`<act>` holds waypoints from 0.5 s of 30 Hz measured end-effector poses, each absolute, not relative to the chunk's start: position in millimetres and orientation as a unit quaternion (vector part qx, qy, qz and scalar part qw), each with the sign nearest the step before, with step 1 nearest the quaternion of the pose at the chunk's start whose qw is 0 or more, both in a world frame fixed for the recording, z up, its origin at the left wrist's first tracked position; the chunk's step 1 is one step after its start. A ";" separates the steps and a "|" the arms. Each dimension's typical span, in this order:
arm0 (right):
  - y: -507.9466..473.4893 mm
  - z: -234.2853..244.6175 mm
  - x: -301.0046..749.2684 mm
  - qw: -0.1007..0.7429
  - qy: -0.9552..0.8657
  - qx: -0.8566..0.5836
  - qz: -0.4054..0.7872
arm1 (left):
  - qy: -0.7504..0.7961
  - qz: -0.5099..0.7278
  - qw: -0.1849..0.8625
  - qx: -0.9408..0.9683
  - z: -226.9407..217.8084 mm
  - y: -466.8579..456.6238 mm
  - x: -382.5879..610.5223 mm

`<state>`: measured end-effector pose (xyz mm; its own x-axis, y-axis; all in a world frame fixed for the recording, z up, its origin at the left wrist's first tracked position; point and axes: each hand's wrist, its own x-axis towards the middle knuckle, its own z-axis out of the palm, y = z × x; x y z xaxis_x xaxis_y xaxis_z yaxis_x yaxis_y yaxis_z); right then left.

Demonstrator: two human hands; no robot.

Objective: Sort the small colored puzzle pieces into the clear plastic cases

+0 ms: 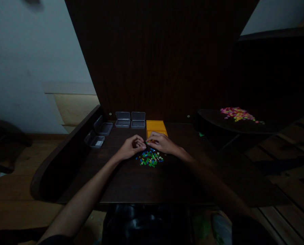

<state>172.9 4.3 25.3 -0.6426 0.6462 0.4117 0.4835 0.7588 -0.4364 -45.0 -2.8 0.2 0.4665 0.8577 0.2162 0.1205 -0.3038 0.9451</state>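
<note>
Left hand (131,147) and right hand (162,142) close together here, fingers curled, grip too dim to tell! The small coloured pieces (150,158) lie scattered just nearside, yellow case (155,125) beyond.

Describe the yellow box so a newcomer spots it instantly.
On the dark wooden desk, find the right hand. Just beyond it lies the open yellow box, its near edge partly hidden. Its solid yellow sets it apart from the clear boxes to its left.
</note>
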 end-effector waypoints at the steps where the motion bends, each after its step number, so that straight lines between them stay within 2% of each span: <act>1: 6.8 25.5 177.5 0.282 -0.891 -0.329 0.137 | 0.333 0.349 0.448 0.753 3.0 -4.5 -46.0; 6: 27.2 20.4 204.7 0.288 -0.852 -0.425 0.098 | 0.248 0.223 0.339 0.880 9.9 -11.0 -48.5; 15: 51.7 9.4 211.9 0.184 -0.833 -0.514 0.091 | 0.257 0.165 0.302 0.903 7.2 -12.2 -48.2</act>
<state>211.9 51.7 9.4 -0.4037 0.8897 0.2133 0.8225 0.4551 -0.3412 -48.2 -12.2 7.2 0.8137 0.5633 0.1431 0.3636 -0.6854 0.6309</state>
